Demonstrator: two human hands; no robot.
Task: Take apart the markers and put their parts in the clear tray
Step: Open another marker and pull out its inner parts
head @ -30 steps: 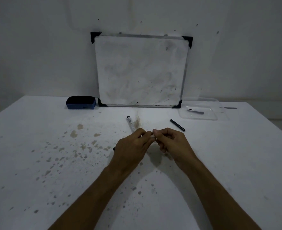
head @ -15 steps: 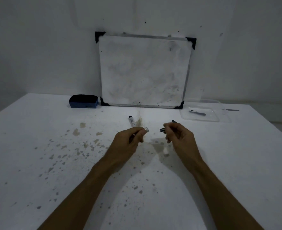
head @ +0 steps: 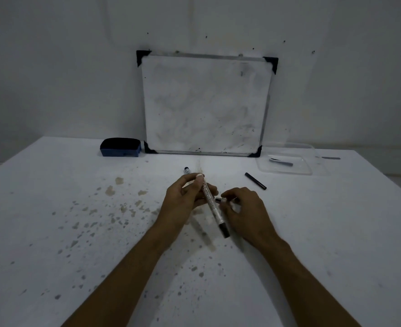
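My left hand [head: 183, 199] grips a white marker barrel [head: 210, 202] near its far end. The barrel slants towards me and ends in a black section [head: 224, 230]. My right hand [head: 244, 210] sits just right of the barrel and pinches a small black marker part [head: 218, 199] in its fingertips. Behind my left hand a second marker [head: 187, 171] lies on the table, mostly hidden. A black marker piece [head: 255, 181] lies to the right. At the back right stands the clear tray [head: 309, 171], with a dark part and a white part inside.
A whiteboard [head: 206, 105] leans on the wall at the back of the stained white table [head: 77, 232]. A blue eraser [head: 120, 147] sits to its left. A thin dark strip [head: 331, 158] lies beyond the tray.
My hands were together on the marker, then pulled apart with a small black part in the right. The left hand has swung the barrel so its black end points towards me.
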